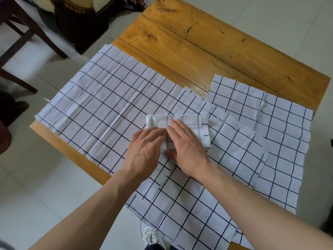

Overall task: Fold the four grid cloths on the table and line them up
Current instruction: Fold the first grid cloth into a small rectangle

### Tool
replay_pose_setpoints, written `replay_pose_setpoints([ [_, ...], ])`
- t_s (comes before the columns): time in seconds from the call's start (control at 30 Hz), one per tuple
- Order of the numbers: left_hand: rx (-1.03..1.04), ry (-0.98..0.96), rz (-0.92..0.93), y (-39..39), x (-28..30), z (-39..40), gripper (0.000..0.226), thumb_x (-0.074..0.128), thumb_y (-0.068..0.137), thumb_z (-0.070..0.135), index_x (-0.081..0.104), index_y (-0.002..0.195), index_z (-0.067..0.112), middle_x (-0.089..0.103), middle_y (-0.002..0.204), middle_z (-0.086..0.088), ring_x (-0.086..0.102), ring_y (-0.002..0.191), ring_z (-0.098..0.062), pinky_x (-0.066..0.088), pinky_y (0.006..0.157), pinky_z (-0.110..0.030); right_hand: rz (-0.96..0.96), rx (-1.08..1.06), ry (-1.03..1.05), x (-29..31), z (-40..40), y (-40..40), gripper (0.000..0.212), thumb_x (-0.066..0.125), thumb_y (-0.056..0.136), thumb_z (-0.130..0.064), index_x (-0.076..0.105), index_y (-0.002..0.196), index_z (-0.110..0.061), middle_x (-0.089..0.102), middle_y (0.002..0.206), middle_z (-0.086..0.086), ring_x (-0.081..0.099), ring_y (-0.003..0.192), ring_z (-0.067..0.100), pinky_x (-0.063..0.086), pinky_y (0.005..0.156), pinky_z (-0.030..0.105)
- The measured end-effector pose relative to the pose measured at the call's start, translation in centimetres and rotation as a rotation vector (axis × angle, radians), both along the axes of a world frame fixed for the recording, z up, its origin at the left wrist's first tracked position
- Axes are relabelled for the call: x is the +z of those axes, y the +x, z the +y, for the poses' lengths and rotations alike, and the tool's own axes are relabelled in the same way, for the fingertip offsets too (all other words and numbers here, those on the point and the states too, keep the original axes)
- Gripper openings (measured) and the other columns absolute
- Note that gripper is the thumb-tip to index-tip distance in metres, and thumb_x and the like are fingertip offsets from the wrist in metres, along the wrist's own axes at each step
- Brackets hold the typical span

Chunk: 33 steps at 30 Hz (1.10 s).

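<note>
Two bare forearms enter from the near edge and meet over the middle of the table (198, 42). Nearest the viewer, a grid cloth (189, 204) hangs partly over the near table edge, and a shoe (149, 237) shows on the tiled floor (45, 186) just below it. Beyond this, the left hand (144, 152) and the right hand (187, 150) lie side by side, fingers straight and together, palms down, each grip flat and clamped on nothing; both press on a small folded grid cloth (191, 123), a compact rectangle resting on top of the spread cloths near the table's centre. The left hand covers the folded cloth's near left corner, the right hand its near middle. To the left, a large grid cloth (100, 98) lies spread flat, reaching the left edge of the table and slightly overhanging it. To the right, another grid cloth (270, 112) lies spread with several overlapping layered edges between it and the folded piece; how many separate cloths make up these layers cannot be told. Farther away, bare wooden boards of the table are exposed. Beyond the far left corner stand a dark wooden chair (21, 33) and a dark bag-like object (81, 24) on the floor.
</note>
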<state>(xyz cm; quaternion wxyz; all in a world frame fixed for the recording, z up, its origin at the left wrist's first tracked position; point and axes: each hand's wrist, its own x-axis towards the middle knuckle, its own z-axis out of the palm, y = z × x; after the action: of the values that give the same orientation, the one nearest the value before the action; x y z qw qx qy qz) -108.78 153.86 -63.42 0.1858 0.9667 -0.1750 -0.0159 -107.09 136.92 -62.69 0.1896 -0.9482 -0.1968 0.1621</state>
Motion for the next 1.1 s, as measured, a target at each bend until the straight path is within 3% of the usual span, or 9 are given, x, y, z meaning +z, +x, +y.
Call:
replay_pose_setpoints([
  [0.07,-0.007,0.031,0.062,0.3,-0.1,0.3,0.051,0.063,0.083,0.014,0.060,0.134,0.019,0.057,0.142,0.005,0.047,0.137,-0.019,0.036,0.112,-0.042,0.056,0.016,-0.025,-0.2,0.1,0.2,0.077,0.044,0.099,-0.047,0.006,0.157,-0.013,-0.005,0.165,-0.001,-0.013,0.150,0.013,-0.003,0.123,0.032],
  [0.13,-0.007,0.127,0.138,0.4,-0.1,0.6,0.059,0.061,0.090,0.022,0.046,0.147,0.022,0.042,0.155,0.006,0.031,0.147,-0.016,0.026,0.119,-0.046,0.077,0.010,-0.048,-0.4,0.2,0.2,0.074,0.025,0.099,-0.054,0.000,0.157,-0.016,-0.012,0.164,-0.003,-0.019,0.148,0.011,-0.005,0.123,0.034],
  [0.23,-0.010,0.208,0.234,0.1,-0.5,1.0,0.061,0.032,0.102,0.035,0.011,0.158,0.024,0.002,0.165,0.007,-0.006,0.152,-0.011,0.003,0.125,-0.044,0.046,0.044,-0.135,-0.8,-0.1,0.3,0.077,0.004,0.093,-0.059,-0.006,0.156,-0.017,-0.018,0.163,-0.001,-0.023,0.148,0.013,-0.008,0.122,0.038],
  [0.3,-0.023,0.233,0.264,-0.1,-0.6,1.4,0.063,0.013,0.100,0.045,-0.006,0.157,0.025,-0.015,0.164,0.007,-0.020,0.150,-0.010,-0.003,0.125,-0.045,0.026,0.075,-0.190,-1.3,-0.5,0.4,0.082,-0.002,0.087,-0.062,-0.011,0.155,-0.018,-0.022,0.162,0.000,-0.026,0.146,0.014,-0.011,0.121,0.039],
  [0.4,-0.020,0.277,0.289,-0.2,-0.9,2.1,0.069,0.002,0.097,0.055,-0.019,0.155,0.025,-0.027,0.161,0.007,-0.029,0.147,-0.010,-0.008,0.124,-0.047,-0.017,0.101,-0.212,-2.1,-1.1,0.6,0.082,0.003,0.089,-0.065,-0.013,0.155,-0.019,-0.024,0.161,0.000,-0.026,0.147,0.015,-0.008,0.122,0.042],
  [0.6,0.017,0.333,0.310,0.0,-0.7,2.6,0.074,0.006,0.098,0.062,-0.025,0.153,0.023,-0.034,0.159,0.007,-0.036,0.145,-0.017,-0.016,0.120,-0.053,-0.082,0.145,-0.266,-2.8,-2.8,1.2,0.082,0.014,0.093,-0.070,-0.009,0.156,-0.022,-0.016,0.163,0.001,-0.017,0.150,0.017,0.001,0.122,0.046],
  [0.93,-0.044,0.302,0.409,0.8,0.8,4.7,0.071,-0.007,0.090,0.063,-0.040,0.144,0.031,-0.039,0.156,0.009,-0.041,0.141,-0.018,-0.016,0.119,-0.056,0.014,0.138,-0.329,-1.4,-7.8,1.7,0.083,0.008,0.091,-0.072,-0.026,0.151,-0.026,-0.034,0.157,-0.005,-0.032,0.144,0.014,-0.011,0.118,0.047],
  [1.1,-0.063,0.356,0.393,0.9,1.0,4.7,0.073,-0.004,0.090,0.063,-0.037,0.146,0.030,-0.041,0.156,0.005,-0.044,0.140,-0.020,-0.016,0.119,-0.056,0.101,0.203,-0.267,-0.4,-9.6,2.7,0.088,0.036,0.093,-0.066,-0.021,0.151,-0.032,-0.035,0.156,-0.012,-0.035,0.142,0.009,-0.011,0.119,0.045],
])
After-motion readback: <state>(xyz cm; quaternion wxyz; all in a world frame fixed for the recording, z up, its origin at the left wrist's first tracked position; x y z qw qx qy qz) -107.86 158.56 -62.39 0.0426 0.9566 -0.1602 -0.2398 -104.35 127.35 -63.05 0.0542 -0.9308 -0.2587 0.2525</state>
